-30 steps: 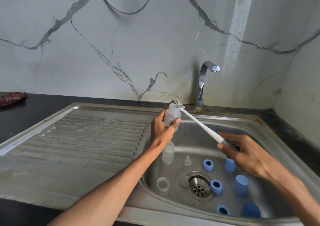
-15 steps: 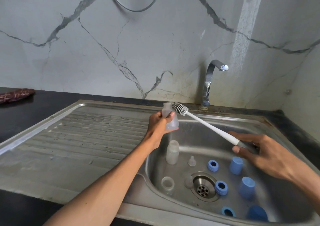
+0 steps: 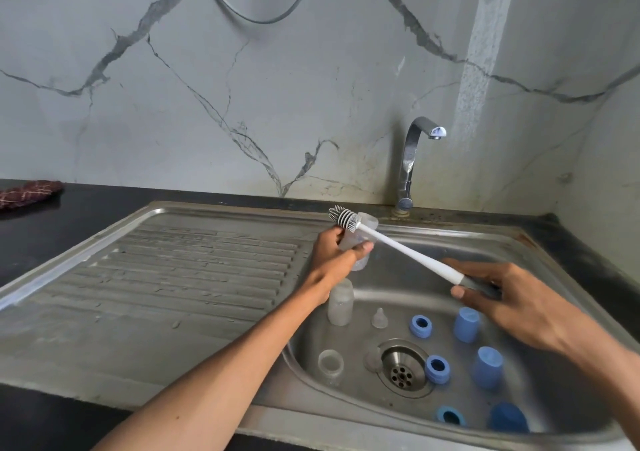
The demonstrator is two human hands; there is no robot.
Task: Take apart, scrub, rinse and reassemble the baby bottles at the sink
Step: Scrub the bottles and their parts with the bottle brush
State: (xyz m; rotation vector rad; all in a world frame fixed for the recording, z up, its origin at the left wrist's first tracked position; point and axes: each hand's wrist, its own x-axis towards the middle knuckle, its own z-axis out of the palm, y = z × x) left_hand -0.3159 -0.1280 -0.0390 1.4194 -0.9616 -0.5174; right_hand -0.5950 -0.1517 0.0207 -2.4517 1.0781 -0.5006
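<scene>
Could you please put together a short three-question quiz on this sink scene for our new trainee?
1. True or false: the brush head is inside the held bottle.
2. How many blue rings lie in the sink? A two, B three, C five.
3. Which hand holds the brush handle?

Key: 1 false, the head shows outside, at the bottle's mouth. 2 B. 3 the right hand; the left hand grips the bottle.
</scene>
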